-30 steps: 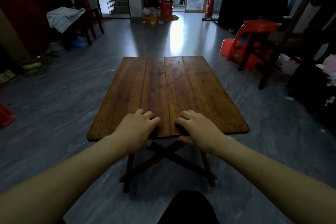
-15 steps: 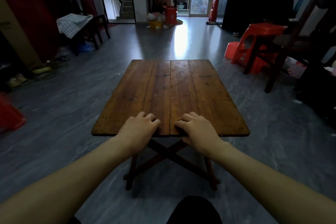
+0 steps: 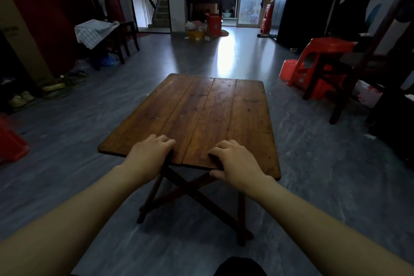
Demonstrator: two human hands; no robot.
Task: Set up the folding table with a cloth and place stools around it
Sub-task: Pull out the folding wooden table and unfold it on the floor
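Note:
The brown wooden folding table (image 3: 201,110) stands unfolded on its crossed legs in the middle of the grey floor. My left hand (image 3: 149,157) grips the near edge of the tabletop, fingers on top. My right hand (image 3: 235,162) grips the same edge a little to the right, thumb under the board. A white checked cloth (image 3: 94,30) is draped over a dark chair at the back left. Red plastic stools (image 3: 318,63) are stacked at the right, beside a dark wooden chair.
A red bucket (image 3: 289,69) lies by the stools. Another red object (image 3: 11,143) sits at the left edge. Shoes line the left wall. Boxes and a red container (image 3: 214,24) stand near the far doorway, with stairs behind.
The table now sits turned slightly, its near right corner closer to me. Both hands keep their grip on the near edge; my view has shifted a bit to the left.

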